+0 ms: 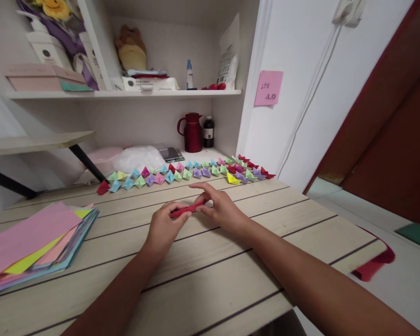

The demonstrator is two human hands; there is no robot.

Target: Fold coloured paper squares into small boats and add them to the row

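A narrow folded piece of red paper [186, 209] is held just over the middle of the table, slanting slightly up to the right. My left hand [164, 227] pinches its left end between thumb and fingers. At the other end, my right hand [221, 208] grips the paper between thumb and a finger, while its index finger stretches out above. Beyond both hands, small folded paper boats [170, 177] in many colours stand in rows along the back of the table. A larger yellow boat [233, 178] sits in front at the right of those rows.
Coloured paper sheets [35, 238] lie stacked at the left of the slatted table [210, 280]. Behind the boats stand a red jug [192, 133] and a dark bottle [208, 132]. A small raised shelf [38, 142] juts in at left; a red stool [374, 261] is beyond the right edge.
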